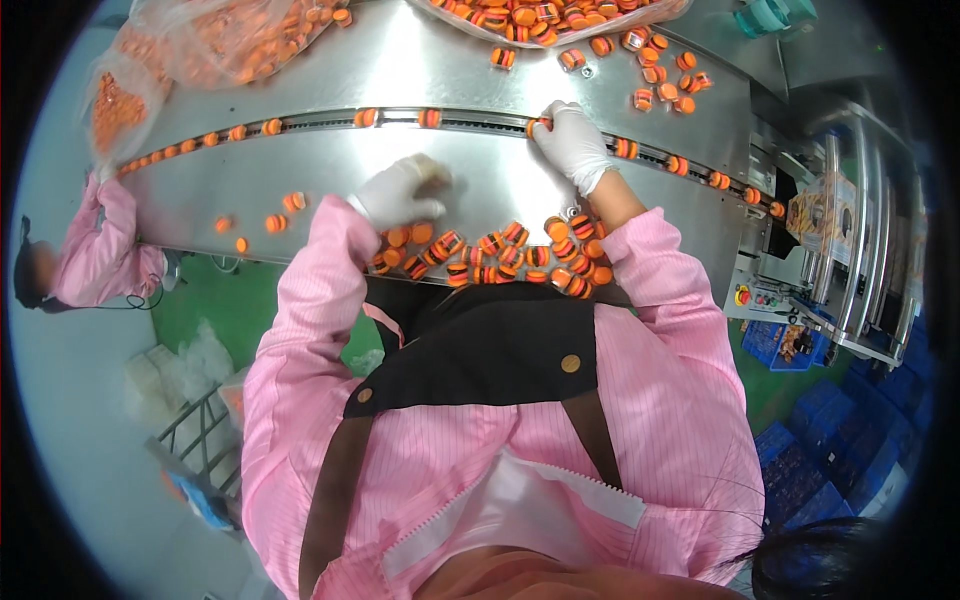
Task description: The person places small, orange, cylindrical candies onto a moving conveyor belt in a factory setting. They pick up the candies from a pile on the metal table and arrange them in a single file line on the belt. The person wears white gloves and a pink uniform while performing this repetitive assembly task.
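A narrow conveyor track (490, 126) crosses the steel table, carrying spaced orange, red and black burger-shaped sweets (625, 148). My right hand (575, 148), in a white glove, is at the track with its fingers closed on a burger-shaped sweet (537, 126), partly hidden by the fingertips. My left hand (398, 192), also gloved, hovers over the table between the track and the near edge. Its fingers are smeared by motion, so I cannot see whether anything is in them. A loose pile of the same sweets (512, 258) lies along the near edge, between my forearms.
Clear bags of sweets (240, 45) and an open bag (545, 20) lie at the back, with loose sweets (655, 75) beside it. Far left, another person (95, 235) reaches to the track. A machine with metal rails (850, 240) stands right, near blue crates (820, 430).
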{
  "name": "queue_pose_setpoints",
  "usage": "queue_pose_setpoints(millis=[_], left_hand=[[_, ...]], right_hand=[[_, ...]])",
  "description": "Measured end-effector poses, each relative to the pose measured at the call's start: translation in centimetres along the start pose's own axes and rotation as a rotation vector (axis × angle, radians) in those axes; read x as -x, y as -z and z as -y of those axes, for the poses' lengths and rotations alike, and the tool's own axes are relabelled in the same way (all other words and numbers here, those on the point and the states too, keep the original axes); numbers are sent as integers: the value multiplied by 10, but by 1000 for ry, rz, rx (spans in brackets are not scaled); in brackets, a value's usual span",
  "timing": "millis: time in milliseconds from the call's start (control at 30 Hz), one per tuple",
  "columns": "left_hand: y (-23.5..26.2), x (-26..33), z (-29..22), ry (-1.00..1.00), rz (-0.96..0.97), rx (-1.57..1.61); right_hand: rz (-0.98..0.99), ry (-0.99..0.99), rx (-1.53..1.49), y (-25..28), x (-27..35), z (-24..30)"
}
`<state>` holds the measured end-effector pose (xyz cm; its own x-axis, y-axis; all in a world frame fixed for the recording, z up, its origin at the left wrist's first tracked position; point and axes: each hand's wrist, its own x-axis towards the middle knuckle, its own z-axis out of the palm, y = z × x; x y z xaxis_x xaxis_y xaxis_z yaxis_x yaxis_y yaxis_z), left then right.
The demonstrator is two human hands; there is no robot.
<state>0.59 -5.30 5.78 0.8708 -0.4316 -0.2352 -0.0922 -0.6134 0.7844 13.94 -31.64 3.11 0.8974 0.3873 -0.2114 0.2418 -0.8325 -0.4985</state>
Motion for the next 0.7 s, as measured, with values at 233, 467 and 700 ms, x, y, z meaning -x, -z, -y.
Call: queue_pose_setpoints(millis=[233,467,700], left_hand=[[-47,10,-39,-12,204,-224],[-44,7,-40,-57,305,-346],[-47,8,-28,15,244,-386]], right_hand=[[-31,287,-127,21,32,-5],[546,576,167,9,91,27],[461,487,33,-12,86,17]])
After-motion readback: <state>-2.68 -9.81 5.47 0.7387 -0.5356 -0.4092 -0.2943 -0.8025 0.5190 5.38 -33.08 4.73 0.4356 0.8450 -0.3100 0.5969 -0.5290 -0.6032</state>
